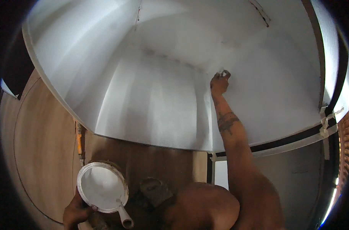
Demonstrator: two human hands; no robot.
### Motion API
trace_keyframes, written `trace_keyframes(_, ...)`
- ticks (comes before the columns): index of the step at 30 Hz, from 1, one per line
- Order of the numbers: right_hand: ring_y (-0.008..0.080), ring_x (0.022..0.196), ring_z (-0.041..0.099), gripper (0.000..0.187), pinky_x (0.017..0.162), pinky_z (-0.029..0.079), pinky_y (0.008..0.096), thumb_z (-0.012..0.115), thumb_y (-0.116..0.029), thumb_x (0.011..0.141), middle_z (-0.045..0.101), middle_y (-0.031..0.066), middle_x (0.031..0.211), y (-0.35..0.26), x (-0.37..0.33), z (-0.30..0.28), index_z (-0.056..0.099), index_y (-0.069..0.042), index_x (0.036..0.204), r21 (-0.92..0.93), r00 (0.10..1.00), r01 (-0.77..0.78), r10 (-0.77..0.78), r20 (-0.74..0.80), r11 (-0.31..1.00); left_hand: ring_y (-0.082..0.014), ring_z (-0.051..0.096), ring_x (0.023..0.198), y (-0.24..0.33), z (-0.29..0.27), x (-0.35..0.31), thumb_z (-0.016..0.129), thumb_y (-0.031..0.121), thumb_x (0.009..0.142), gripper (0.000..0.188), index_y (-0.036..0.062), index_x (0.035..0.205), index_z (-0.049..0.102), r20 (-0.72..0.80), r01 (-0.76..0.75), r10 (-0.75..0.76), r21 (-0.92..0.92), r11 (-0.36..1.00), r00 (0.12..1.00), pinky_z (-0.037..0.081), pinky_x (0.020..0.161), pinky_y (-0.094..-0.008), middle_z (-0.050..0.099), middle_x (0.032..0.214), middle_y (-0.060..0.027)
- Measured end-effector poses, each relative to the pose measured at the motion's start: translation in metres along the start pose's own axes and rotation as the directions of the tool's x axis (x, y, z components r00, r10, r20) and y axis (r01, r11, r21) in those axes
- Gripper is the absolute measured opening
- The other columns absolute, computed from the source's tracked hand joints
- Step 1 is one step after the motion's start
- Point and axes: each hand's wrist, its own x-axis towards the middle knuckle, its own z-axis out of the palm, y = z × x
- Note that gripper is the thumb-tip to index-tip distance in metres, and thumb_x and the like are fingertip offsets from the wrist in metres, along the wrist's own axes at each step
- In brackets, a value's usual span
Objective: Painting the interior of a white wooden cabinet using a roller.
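Observation:
Low on the left, my left hand (76, 211) grips the edge of a round white tub (102, 186), thumb at its rim. White material shows inside it, and a short white handle (125, 218) with a hollow end sticks out at the tub's lower right. My right arm stretches up and away into a large white-coated cavity (151, 103). Up there my right hand (219, 82) has its fingers bent together at the inner corner seam, where the walls meet. Something small and whitish shows at the fingertips, too small to name.
Brown wood-like panels (40, 145) lie below the cavity at left. An orange-handled tool (79, 142) hangs beside the edge. Masking tape (325, 124) runs along the dark edging at right. Brownish streaks (262, 16) mark the far surface. A dark, rumpled object (155, 190) sits near my leg.

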Motion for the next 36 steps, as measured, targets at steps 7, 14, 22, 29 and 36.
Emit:
trace_keyframes(7,0.0405,0.091,0.068,0.05,0.078,0.053,0.0511,0.058,-0.025,0.095,0.07,0.0218,0.1,-0.065,0.158,-0.028,0.048,-0.005,0.139,-0.253,0.947,0.222,-0.27,-0.174,0.942,-0.0278,0.037,0.141,0.018,0.003,0.003,0.08,0.005,0.076,0.112,0.0098,0.158,0.005,0.013,-0.054,0.053,0.08,0.995,0.998,0.037,0.114,-0.0423,0.034,0.154,-0.0172)
trace_keyframes(14,0.0426,0.084,0.069,0.058,0.076,0.054,0.0495,0.058,-0.024,0.096,0.07,0.0228,0.085,-0.031,0.116,0.003,0.038,0.002,0.144,-0.149,0.933,0.324,-0.341,-0.112,0.934,-0.0277,0.037,0.141,0.028,0.003,0.001,0.082,0.006,0.075,0.114,0.0098,0.158,0.005,0.014,-0.089,0.088,0.119,0.989,0.996,0.037,0.114,-0.0422,0.034,0.154,-0.0168)
trace_keyframes(22,0.0461,0.077,0.066,0.057,0.072,0.052,0.0528,0.055,-0.024,0.096,0.068,0.0264,0.08,0.016,0.068,0.035,0.04,0.005,0.142,-0.155,0.942,0.292,-0.312,-0.124,0.944,-0.0276,0.037,0.141,0.007,-0.004,0.004,0.084,0.006,0.072,0.116,0.0095,0.159,0.005,0.03,-0.006,0.005,0.003,1.0,1.0,0.036,0.114,-0.0419,0.034,0.155,-0.0162)
trace_keyframes(29,0.0431,0.081,0.069,0.052,0.076,0.055,0.0485,0.057,-0.024,0.095,0.071,0.0217,0.082,-0.054,0.189,-0.033,0.047,0.005,0.136,-0.024,0.917,0.357,-0.355,-0.182,0.934,-0.0275,0.037,0.141,0.013,-0.003,0.006,0.085,0.006,0.07,0.119,0.0093,0.159,0.006,0.044,0.024,-0.023,-0.019,1.0,0.999,0.036,0.114,-0.0416,0.034,0.155,-0.0157)
trace_keyframes(36,0.0438,0.081,0.069,0.057,0.078,0.053,0.0507,0.056,-0.025,0.094,0.071,0.0228,0.084,0.027,0.063,0.043,0.042,0.006,0.14,-0.167,0.956,0.243,-0.265,-0.127,0.955,-0.0273,0.037,0.141,0.003,-0.011,0.016,0.087,0.006,0.069,0.121,0.009,0.159,0.006,0.078,0.033,-0.028,-0.061,0.998,0.997,0.036,0.114,-0.0413,0.034,0.156,-0.0151)
